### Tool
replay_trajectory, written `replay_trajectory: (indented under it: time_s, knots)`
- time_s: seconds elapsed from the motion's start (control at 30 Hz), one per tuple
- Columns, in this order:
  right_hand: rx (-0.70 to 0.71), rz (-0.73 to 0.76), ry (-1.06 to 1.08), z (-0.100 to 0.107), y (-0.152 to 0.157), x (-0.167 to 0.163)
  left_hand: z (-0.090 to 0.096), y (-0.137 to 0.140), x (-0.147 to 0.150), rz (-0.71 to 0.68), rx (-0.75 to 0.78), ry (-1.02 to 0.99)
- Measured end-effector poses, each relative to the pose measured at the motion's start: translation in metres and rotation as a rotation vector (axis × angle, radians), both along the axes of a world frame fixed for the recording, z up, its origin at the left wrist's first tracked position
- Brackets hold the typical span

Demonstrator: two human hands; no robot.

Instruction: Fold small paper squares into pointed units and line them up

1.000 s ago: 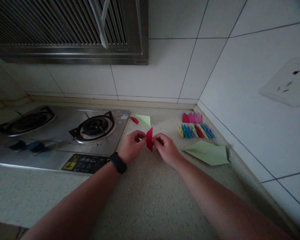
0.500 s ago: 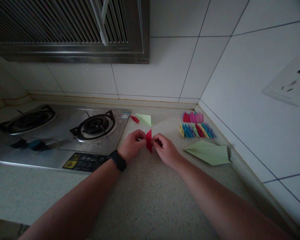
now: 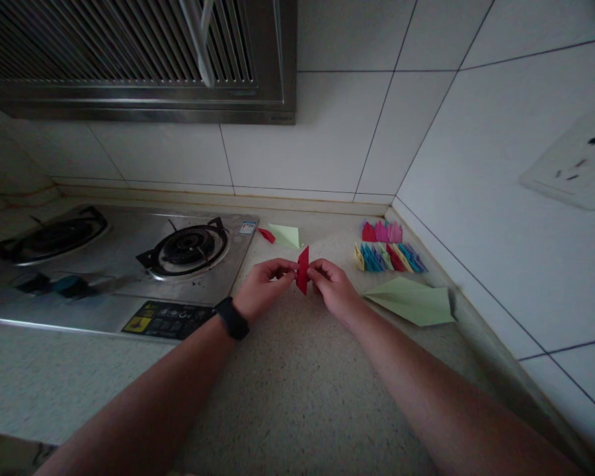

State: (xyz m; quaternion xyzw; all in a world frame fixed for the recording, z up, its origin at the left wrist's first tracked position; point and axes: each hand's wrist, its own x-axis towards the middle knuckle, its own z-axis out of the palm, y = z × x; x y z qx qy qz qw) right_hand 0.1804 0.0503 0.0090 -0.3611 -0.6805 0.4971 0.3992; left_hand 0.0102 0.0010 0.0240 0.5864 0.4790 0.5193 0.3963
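Pinched a red, pointed, folded-paper piece (image 3: 303, 268), with left hand (image 3: 265, 280) at nine o'clock, right hand (image 3: 332, 284) at three

Matt red paper piece (image 3: 303, 270), smooth speckled stone-like countertop (image 3: 287, 390), shiny metal stove (image 3: 123, 248), ribbed metal hood (image 3: 143, 109), smooth wall tiles (image 3: 337, 139).

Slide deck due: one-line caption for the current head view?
Left hand and right hand pinch folded red paper at a kitchen counter, with a two-burner stove to the left.
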Motion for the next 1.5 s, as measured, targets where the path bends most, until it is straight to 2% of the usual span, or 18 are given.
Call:
replay_trajectory:
  time_s: [0.37, 0.8, 1.03, 1.23, 1.5]
  knots:
    - [-0.103, 0.07, 0.093, 0.001, 0.0, 0.003, 0.01, -0.01, -0.003, 0.053, 0.256, 0.435]
    - [-0.079, 0.1, 0.101, 0.004, -0.002, 0.002, 0.007, -0.01, -0.003, 0.009, 0.284, 0.471]
    - [-0.125, 0.078, 0.07, 0.0, 0.0, 0.003, 0.005, -0.01, 0.001, 0.056, 0.346, 0.526]
    - [-0.143, 0.051, 0.015, -0.002, 0.001, 0.004, -0.002, -0.008, 0.008, 0.145, 0.261, 0.489]
    - [-0.059, 0.035, -0.07, -0.004, 0.003, 0.006, -0.005, -0.007, 0.007, 0.103, 0.202, 0.492]
